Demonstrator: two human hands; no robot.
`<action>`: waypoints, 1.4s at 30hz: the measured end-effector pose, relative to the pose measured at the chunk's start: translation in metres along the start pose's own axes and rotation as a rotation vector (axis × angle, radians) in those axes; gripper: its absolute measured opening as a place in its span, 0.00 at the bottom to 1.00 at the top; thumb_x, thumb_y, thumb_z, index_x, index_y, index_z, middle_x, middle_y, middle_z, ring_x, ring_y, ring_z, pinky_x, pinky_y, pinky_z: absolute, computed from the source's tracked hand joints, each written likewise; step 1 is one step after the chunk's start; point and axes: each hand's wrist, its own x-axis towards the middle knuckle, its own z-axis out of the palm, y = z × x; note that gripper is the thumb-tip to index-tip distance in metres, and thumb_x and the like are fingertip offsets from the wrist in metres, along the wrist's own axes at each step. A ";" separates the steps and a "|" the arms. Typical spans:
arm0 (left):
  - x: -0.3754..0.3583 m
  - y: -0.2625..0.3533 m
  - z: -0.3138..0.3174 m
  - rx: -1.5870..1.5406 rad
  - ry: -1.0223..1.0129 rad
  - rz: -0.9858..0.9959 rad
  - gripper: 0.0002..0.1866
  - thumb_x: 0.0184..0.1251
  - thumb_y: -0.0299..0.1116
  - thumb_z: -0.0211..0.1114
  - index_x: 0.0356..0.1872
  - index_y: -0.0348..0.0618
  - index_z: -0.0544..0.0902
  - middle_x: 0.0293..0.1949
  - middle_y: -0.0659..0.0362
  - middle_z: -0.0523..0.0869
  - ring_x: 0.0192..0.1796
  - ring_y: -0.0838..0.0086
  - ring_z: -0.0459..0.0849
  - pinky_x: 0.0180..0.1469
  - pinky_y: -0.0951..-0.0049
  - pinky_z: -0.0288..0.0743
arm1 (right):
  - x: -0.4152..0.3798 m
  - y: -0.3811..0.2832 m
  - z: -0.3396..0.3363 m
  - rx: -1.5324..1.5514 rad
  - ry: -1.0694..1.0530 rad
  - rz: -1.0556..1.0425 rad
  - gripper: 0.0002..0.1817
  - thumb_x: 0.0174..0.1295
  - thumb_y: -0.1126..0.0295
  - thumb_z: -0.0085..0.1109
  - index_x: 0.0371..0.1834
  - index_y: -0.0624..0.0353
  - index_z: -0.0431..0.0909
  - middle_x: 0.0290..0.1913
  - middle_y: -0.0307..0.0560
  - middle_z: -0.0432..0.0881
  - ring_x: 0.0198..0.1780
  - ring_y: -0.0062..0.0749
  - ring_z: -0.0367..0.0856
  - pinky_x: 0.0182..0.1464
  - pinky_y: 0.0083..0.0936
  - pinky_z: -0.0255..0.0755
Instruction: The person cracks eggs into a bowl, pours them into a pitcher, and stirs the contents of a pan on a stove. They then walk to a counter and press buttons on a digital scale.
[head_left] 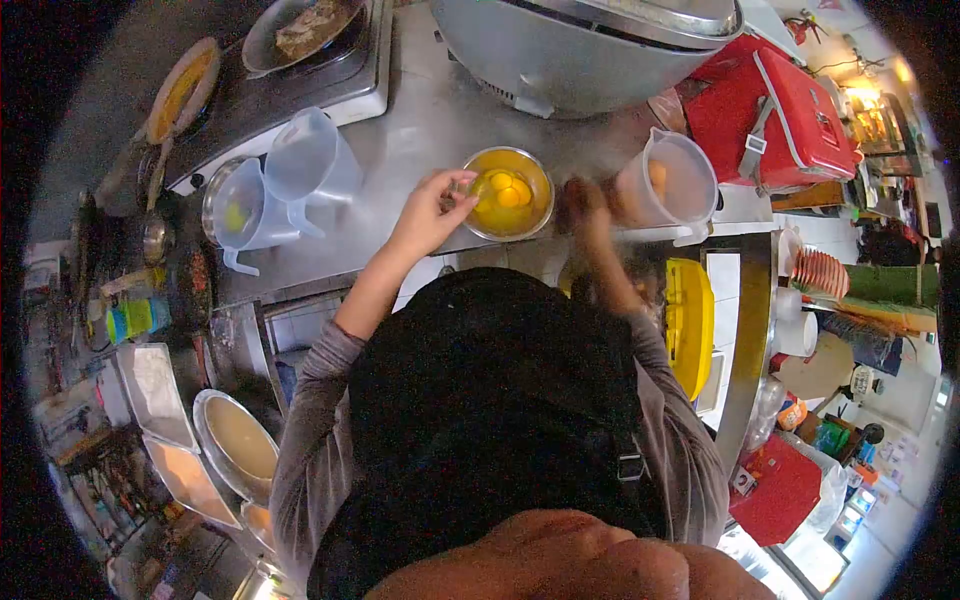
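Note:
A round metal bowl (pixel 548 205) stands on the counter in front of me, with several raw egg yolks (pixel 510 193) and clear egg white inside. My left hand (pixel 438 208) is at the bowl's left rim, thumb and fingers curled over the edge. On the other side of the bowl, my right hand (pixel 590 207) is smeared by motion, so its fingers and anything in them cannot be made out. It lies between the bowl and a translucent plastic jug (pixel 690 180), in which brown eggs (pixel 656 175) show.
Two more plastic jugs (pixel 318 160) stand to the left, beside a stove (pixel 370 90) carrying a pan (pixel 262 55). A large metal cooker (pixel 580 75) sits at the back, and a red cooler bag (pixel 800 120) at the back right. A yellow container (pixel 690 330) is below the counter edge.

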 end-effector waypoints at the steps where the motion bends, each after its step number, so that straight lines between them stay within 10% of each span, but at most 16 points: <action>1: 0.000 0.001 0.000 0.001 -0.001 0.001 0.19 0.61 0.28 0.67 0.54 0.45 0.79 0.48 0.55 0.79 0.41 0.72 0.82 0.41 0.74 0.77 | 0.006 -0.012 -0.004 0.197 -0.004 0.090 0.27 0.60 0.71 0.62 0.65 0.60 0.69 0.55 0.57 0.79 0.53 0.49 0.79 0.57 0.37 0.73; 7: 0.025 0.023 0.012 -0.091 -0.114 0.109 0.21 0.61 0.26 0.66 0.57 0.44 0.78 0.56 0.54 0.78 0.47 0.71 0.84 0.46 0.73 0.78 | 0.049 -0.114 -0.039 1.136 -0.491 0.380 0.21 0.67 0.70 0.57 0.62 0.63 0.69 0.58 0.51 0.75 0.55 0.35 0.78 0.57 0.29 0.76; 19: 0.042 -0.032 0.051 -0.158 -0.012 -0.044 0.19 0.53 0.27 0.70 0.48 0.43 0.81 0.46 0.58 0.84 0.47 0.73 0.83 0.53 0.73 0.74 | 0.057 -0.118 -0.012 0.345 -0.355 0.056 0.25 0.54 0.59 0.69 0.56 0.50 0.79 0.45 0.49 0.86 0.44 0.41 0.86 0.49 0.33 0.78; 25: 0.043 -0.056 0.064 -0.041 0.032 -0.033 0.17 0.51 0.29 0.71 0.44 0.43 0.82 0.43 0.60 0.84 0.46 0.73 0.81 0.53 0.73 0.73 | 0.053 -0.105 0.004 0.204 -0.365 0.132 0.24 0.54 0.63 0.66 0.55 0.56 0.81 0.36 0.45 0.87 0.36 0.18 0.81 0.40 0.22 0.76; 32: 0.052 -0.066 0.066 -0.525 -0.085 -0.404 0.18 0.54 0.27 0.68 0.48 0.44 0.78 0.40 0.61 0.83 0.43 0.74 0.81 0.46 0.72 0.75 | 0.053 -0.123 -0.006 0.069 -0.350 0.084 0.25 0.54 0.61 0.67 0.58 0.44 0.80 0.36 0.49 0.87 0.34 0.27 0.84 0.40 0.26 0.77; 42: 0.053 -0.069 0.075 -0.285 -0.024 -0.262 0.16 0.51 0.27 0.69 0.42 0.44 0.77 0.40 0.60 0.82 0.44 0.73 0.79 0.48 0.71 0.74 | 0.047 -0.129 -0.004 0.027 -0.339 0.038 0.24 0.53 0.60 0.67 0.57 0.42 0.80 0.39 0.51 0.86 0.37 0.37 0.87 0.42 0.29 0.78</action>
